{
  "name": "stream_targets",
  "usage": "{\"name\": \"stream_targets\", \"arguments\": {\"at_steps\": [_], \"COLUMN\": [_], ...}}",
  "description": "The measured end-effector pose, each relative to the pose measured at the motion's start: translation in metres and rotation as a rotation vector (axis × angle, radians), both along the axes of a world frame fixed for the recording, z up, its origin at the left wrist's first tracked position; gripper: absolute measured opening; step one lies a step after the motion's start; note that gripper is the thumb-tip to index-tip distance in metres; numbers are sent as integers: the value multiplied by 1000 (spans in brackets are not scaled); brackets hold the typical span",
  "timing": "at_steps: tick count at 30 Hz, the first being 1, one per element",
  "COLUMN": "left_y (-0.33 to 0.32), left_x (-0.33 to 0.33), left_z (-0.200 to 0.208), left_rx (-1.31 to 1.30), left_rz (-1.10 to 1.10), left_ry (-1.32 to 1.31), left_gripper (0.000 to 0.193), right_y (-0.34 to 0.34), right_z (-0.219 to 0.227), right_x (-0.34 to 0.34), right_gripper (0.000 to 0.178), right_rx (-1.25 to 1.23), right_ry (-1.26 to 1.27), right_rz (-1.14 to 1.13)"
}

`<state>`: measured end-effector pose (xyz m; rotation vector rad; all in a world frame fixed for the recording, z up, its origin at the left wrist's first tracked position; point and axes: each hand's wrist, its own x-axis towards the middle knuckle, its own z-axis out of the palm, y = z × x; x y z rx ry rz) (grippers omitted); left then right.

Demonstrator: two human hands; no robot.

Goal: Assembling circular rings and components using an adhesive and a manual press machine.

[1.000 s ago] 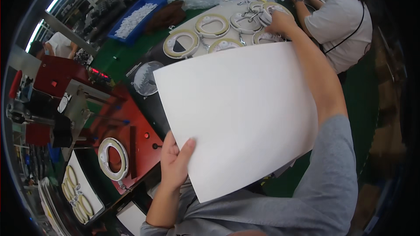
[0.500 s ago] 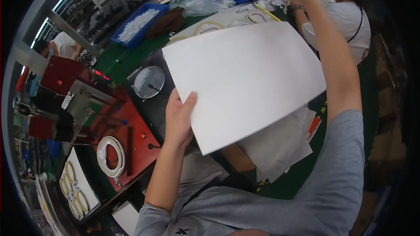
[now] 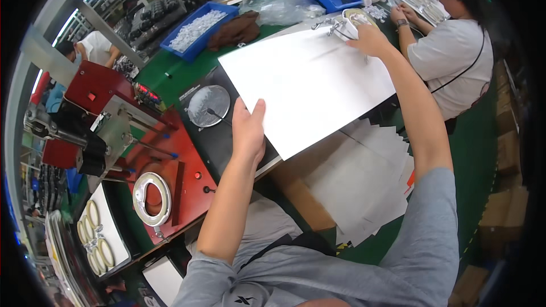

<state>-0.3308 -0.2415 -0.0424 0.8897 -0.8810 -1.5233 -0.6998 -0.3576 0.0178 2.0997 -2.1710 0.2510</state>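
Observation:
A large white sheet (image 3: pixel 307 94), stiff like card, is tilted over the front of the bench. My left hand (image 3: pixel 249 131) grips its near left edge, thumb on top and fingers underneath. Above the far right part of the sheet my right hand (image 3: pixel 368 41) is closed, apparently on a cream ring-shaped part (image 3: pixel 359 17) with silvery chain-like pieces (image 3: pixel 329 25) hanging at its left. Its fingertips are partly hidden. Faint shadows fall on the sheet below these pieces.
At left stands a red press (image 3: pixel 182 187) holding a white ring (image 3: pixel 152 199); cream rings (image 3: pixel 94 219) lie in a tray beside it. A round clear disc (image 3: pixel 209 106), a blue bin (image 3: pixel 193 31) of white pieces, fanned sheets (image 3: pixel 364 176) and a seated co-worker (image 3: pixel 449 51) surround me.
My right hand has come back toward me from the far right, bringing the ring-shaped part over the sheet. The sheet sits farther from me, and more of the fanned sheets below shows.

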Motion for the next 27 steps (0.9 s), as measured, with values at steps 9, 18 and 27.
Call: {"name": "stream_targets", "arguments": {"at_steps": [9,18,27], "left_y": [-25,-50,-23], "left_x": [-22,-27,-22], "left_z": [-8,-12,-14], "left_rx": [-66,60,-350], "left_rz": [42,149,58], "left_ry": [57,-618,-1196], "left_gripper": [33,72,73], "right_y": [-16,-40,-53], "right_z": [26,-36,-27], "right_x": [2,27,39], "right_gripper": [44,35,48], "right_rx": [-144,12,-19], "right_ry": [70,223,38], "right_rz": [83,-120,-137]}}
